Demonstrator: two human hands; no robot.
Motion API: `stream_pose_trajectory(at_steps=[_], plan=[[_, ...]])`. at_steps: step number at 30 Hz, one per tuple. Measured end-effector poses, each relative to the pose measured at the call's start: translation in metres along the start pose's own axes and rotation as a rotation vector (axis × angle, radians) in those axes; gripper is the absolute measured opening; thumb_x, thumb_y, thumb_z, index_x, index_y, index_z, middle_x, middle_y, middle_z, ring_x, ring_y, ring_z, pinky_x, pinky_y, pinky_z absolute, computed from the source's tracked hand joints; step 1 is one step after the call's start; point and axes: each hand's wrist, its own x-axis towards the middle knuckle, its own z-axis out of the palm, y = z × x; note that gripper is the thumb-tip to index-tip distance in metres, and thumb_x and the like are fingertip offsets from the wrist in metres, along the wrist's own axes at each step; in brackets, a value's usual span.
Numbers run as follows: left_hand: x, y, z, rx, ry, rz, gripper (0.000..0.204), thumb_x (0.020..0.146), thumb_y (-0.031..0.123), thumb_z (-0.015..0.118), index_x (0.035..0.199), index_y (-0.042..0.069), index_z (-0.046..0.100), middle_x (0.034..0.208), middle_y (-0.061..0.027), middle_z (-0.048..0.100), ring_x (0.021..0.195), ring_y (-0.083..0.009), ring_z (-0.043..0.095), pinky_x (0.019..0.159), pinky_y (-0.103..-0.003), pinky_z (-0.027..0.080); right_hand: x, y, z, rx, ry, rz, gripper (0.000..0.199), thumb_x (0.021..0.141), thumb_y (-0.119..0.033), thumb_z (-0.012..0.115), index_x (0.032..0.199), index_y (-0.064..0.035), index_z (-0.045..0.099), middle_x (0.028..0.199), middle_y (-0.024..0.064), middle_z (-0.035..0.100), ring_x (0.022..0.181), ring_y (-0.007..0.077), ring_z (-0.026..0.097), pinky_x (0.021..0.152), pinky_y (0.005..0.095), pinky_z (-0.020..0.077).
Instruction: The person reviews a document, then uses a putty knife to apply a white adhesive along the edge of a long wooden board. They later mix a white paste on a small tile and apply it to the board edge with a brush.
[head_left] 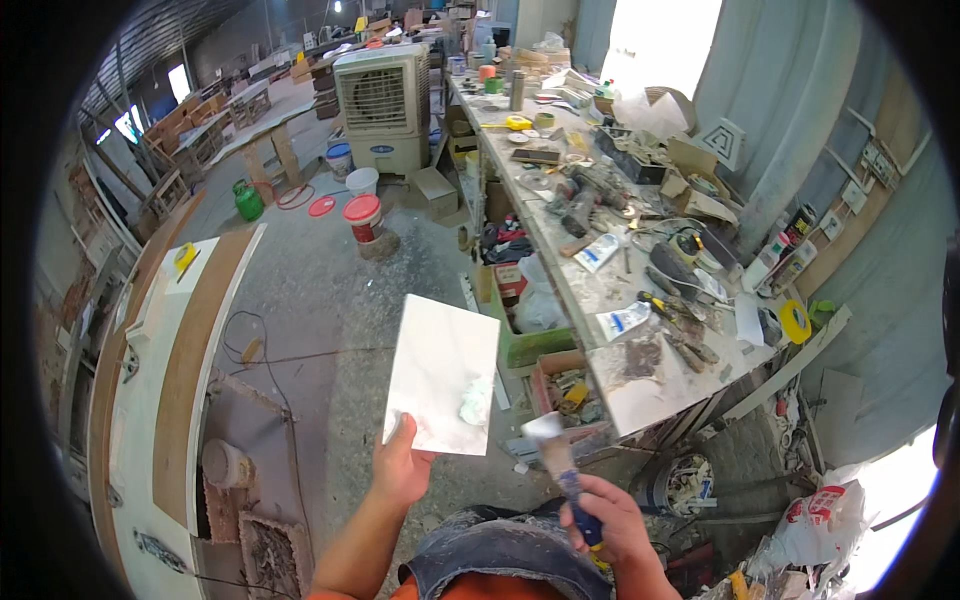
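Both grips were taken up: the left grip (402,468) pinched a pale panel (440,365) at its lower left corner, thumb on the upper face and fingers mostly behind, while the right grip (605,520) was wrapped round the handle of a spatula (560,462). Largest was the long table (652,412) on the right, its top crowded with tools (595,190). Next came the panel, held in the air left of the table's near end; taking it by one corner seemed to leave most of the face uncovered. The spatula stood apart from it on the right, blade up and outward, which likely kept the whitened end off the palm. Two white-and-blue tubes (622,320) lay by the table's front edge, perhaps for easy reach. Smallest was a dab of pale green paste (474,402) near the panel's right edge, away from the thumb, presumably keeping it clean.
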Motion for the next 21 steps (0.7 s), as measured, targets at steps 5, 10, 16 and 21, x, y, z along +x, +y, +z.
stream_pose_trajectory(at_steps=[5, 10, 16, 21], plan=[[-0.048, 0.020, -0.063, -0.006, 0.115, 0.282, 0.060, 0.103, 0.024, 0.062, 0.153, 0.001, 0.038, 0.146, -0.0133, 0.054, 0.134, -0.0312, 0.054, 0.110, -0.049, 0.046, 0.023, 0.045, 0.088, -0.154, -0.238, 0.253, 0.043, 0.103, -0.011, 0.050, 0.145, 0.0009, 0.049, 0.090, 0.0108, 0.069, 0.058, 0.0142, 0.060, 0.046, 0.0261, 0.0456], [-0.097, 0.039, -0.136, 0.064, 0.207, 0.298, 0.060, 0.102, 0.026, 0.065, 0.150, 0.000, 0.042, 0.143, -0.0133, 0.057, 0.130, -0.0285, 0.057, 0.110, -0.045, 0.045, 0.051, 0.071, 0.162, -0.203, -0.229, 0.281, 0.037, 0.103, -0.012, 0.051, 0.139, -0.0016, 0.052, 0.086, 0.0110, 0.068, 0.052, 0.0132, 0.057, 0.041, 0.0260, 0.0425], [-0.122, 0.085, -0.152, -0.090, 0.367, 0.299, 0.051, 0.105, 0.026, 0.060, 0.146, -0.001, 0.047, 0.136, -0.0118, 0.060, 0.119, -0.0228, 0.060, 0.103, -0.039, 0.048, 0.091, 0.094, 0.212, -0.977, -0.489, -0.454, 0.035, 0.096, -0.012, 0.064, 0.131, -0.0056, 0.063, 0.100, 0.0147, 0.073, 0.075, 0.0249, 0.070, 0.065, 0.0334, 0.0554], [-0.149, 0.074, -0.178, 0.035, 0.516, 0.305, 0.048, 0.106, 0.028, 0.060, 0.143, -0.001, 0.050, 0.132, -0.0103, 0.062, 0.116, -0.0200, 0.061, 0.101, -0.037, 0.048, 0.074, 0.075, 0.237, -1.512, -0.678, -0.687, 0.033, 0.087, -0.011, 0.071, 0.120, -0.0094, 0.074, 0.101, 0.0186, 0.073, 0.089, 0.0356, 0.071, 0.080, 0.0363, 0.0568]])
